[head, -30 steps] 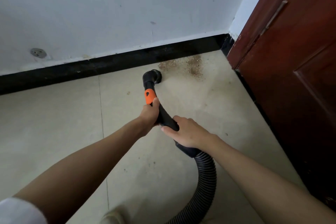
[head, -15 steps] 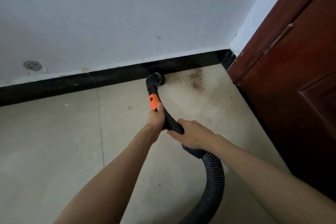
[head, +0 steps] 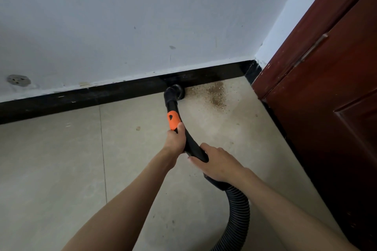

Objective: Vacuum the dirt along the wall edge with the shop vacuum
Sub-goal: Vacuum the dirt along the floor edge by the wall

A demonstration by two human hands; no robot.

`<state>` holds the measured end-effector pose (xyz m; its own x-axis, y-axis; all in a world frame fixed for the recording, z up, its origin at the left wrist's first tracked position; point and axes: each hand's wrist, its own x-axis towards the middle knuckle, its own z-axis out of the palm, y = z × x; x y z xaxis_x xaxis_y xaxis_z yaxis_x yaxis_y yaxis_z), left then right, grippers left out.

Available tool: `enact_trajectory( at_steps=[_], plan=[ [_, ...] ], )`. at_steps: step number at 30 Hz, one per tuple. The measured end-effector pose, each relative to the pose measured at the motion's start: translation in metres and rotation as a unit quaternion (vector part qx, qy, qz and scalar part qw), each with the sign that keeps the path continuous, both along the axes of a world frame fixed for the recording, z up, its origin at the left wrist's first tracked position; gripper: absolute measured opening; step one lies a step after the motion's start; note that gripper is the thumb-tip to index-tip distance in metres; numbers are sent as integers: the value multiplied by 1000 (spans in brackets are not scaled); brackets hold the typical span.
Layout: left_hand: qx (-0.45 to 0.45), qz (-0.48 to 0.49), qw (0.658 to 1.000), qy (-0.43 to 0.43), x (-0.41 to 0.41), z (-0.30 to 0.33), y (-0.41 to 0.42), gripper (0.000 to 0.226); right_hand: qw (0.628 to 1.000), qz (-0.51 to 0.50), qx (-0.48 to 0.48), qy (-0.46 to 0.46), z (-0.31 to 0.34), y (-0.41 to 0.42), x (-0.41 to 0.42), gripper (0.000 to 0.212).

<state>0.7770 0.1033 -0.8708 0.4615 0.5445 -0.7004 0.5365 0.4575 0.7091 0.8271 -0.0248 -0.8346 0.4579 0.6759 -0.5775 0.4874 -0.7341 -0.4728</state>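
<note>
The white wall [head: 132,16] fills the far half of the view, and its upper part is cut off by the frame. The beige tiled floor [head: 51,169] covers the near half. A dark red wooden door [head: 336,108] stands at the right and runs out of frame on the top, right and bottom; a metal fitting on it is too small to identify. A black skirting strip [head: 81,98] runs along the foot of the wall from the left edge to the far right corner.

Your two forearms enter from the near edge. The ribbed black hose [head: 238,214] curves from the near edge up to your hands; the vacuum body itself is out of view. Your right hand [head: 219,164] wraps around the black wand [head: 192,144] where it joins the hose, with the fingers curled over the top; the thumb is hidden beneath. Your left hand [head: 175,141] grips the wand farther along, with the thumb lying up against the orange collar [head: 173,118]; its fingers are hidden behind the wand.

The round black nozzle [head: 176,92] sits on the floor against the skirting strip. Its mouth faces away from you and cannot be seen. The brown dirt [head: 212,96] lies just right of the nozzle, along the wall edge, near the corner. A round grey patch [head: 18,80] on the wall at far left is hard to identify. A few small specks [head: 138,128] lie on the floor left of the wand.
</note>
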Motion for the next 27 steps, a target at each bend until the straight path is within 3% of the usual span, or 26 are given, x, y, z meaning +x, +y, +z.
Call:
enact_trajectory(
  at_steps=[12,27],
  plan=[
    [49,-75,996,19,38,2,-13,49,995,-78,53,44,-11,-18,22,33],
    [68,15,997,31,-11,-5,-18,44,997,11,38,66,-4,-17,1,42]
  ],
)
